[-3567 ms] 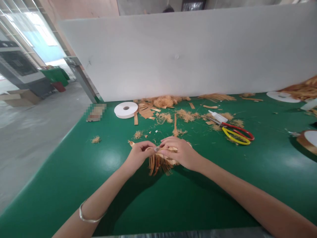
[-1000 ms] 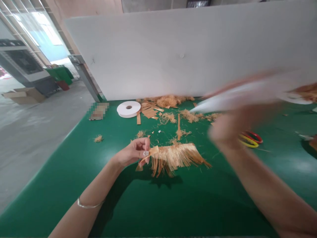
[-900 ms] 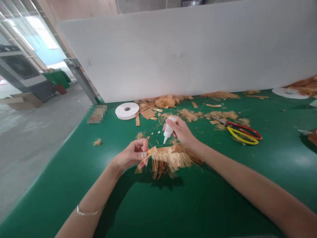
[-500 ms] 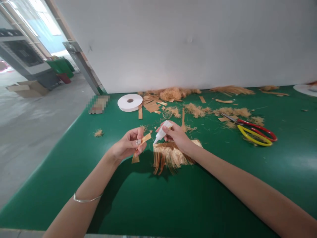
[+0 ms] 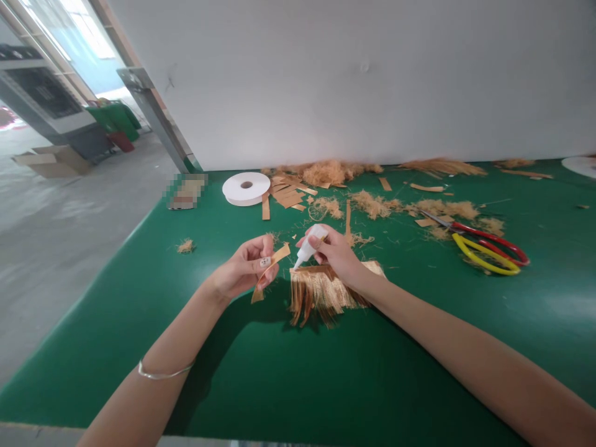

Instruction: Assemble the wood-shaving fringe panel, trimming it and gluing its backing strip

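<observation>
Pinching tan strip (image 5: 280,252) w/ L hand (image 5: 246,267), gripping white bottle (image 5: 308,248) in R hand (image 5: 338,256), aiming nozzle (image 5: 299,261) at (can't tell if touching) top L corner of fringed piece (image 5: 313,295), lying on green table (image 5: 372,385). Prob best squeezing lightly, holding strip clear.

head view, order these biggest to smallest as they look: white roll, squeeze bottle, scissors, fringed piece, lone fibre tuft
1. Fringed piece and scissors, too close to rank: the first looks fuller, the second longer
2. White roll
3. Squeeze bottle, partly hidden by the right hand
4. Lone fibre tuft
</observation>
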### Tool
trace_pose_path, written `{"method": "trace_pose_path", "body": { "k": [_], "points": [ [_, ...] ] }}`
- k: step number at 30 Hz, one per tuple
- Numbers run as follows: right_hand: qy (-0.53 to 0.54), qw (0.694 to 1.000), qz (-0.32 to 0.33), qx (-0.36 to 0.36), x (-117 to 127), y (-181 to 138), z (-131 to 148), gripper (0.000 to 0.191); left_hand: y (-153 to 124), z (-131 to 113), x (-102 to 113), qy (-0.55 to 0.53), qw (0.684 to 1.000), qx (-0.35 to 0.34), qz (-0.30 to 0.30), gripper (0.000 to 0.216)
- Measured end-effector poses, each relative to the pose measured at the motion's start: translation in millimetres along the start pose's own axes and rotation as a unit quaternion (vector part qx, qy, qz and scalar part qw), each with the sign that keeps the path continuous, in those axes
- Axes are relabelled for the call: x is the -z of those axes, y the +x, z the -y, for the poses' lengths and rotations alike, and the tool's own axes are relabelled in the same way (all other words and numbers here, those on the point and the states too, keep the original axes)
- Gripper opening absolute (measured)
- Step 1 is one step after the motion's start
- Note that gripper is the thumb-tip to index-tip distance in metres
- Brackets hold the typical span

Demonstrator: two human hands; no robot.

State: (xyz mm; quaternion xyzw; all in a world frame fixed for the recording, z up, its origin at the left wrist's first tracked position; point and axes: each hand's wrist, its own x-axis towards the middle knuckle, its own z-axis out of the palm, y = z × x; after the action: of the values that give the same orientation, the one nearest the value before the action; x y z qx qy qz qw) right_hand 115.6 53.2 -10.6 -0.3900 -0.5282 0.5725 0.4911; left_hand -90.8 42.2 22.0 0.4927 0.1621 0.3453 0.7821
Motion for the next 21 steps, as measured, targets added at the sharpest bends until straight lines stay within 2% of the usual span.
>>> {"method": "trace_pose_path", "body": {
  "k": [9, 21],
  "points": [
    [-0.035, 0.999, -0.002, 0.013, -4, -2, 0, 0.032, 0, -1, -1, -0.003, 1.000, -0.002, -0.005, 0.025],
    [-0.068, 0.997, -0.006, 0.040, -8, -4, -1, 0.026, -8, -13, -3, -0.046, 0.998, -0.013, 0.037, 0.015]
  ]
}}
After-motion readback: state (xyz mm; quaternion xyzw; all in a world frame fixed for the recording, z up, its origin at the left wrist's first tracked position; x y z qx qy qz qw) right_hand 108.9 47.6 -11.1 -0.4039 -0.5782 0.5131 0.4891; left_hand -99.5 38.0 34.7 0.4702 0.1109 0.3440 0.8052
